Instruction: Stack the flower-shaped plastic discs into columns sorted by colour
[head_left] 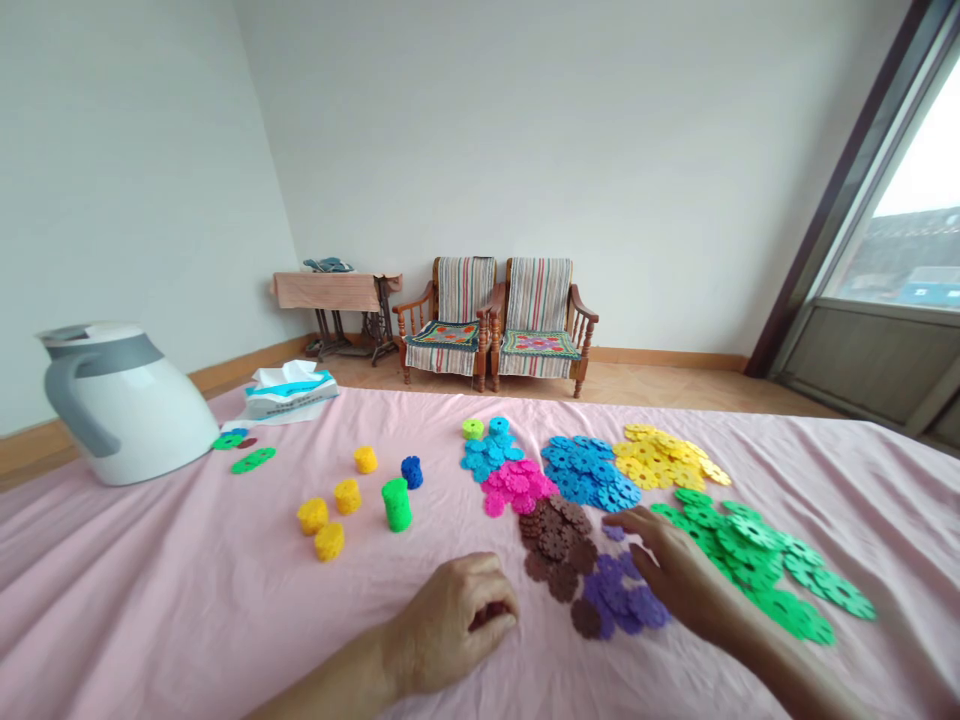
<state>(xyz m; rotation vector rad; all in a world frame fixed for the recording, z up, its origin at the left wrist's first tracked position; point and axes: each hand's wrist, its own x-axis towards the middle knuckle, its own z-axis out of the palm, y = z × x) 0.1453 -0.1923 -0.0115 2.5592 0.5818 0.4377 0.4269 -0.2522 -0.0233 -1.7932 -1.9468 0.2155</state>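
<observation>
My left hand (465, 615) rests on the pink cloth with its fingers curled into a loose fist, nothing visible in it. Reaching over the purple snowflake discs (626, 598), my right hand (664, 555) has its index finger stretched out and its thumb apart. A single purple disc (613, 532) lies at that fingertip; whether they touch I cannot tell. Beside it are piles of brown discs (553, 530), blue discs (585, 470) and green discs (739, 545). Pink discs (517, 485), light blue discs (487, 455) and yellow discs (664, 455) lie farther back.
Several short yellow stacks (330, 542), a green stack (397, 505) and a dark blue stack (412, 472) stand left of centre. A white kettle (150, 410), loose green discs (253, 460) and a tissue pack (291, 392) are at the left. Two wooden chairs (465, 300) stand beyond.
</observation>
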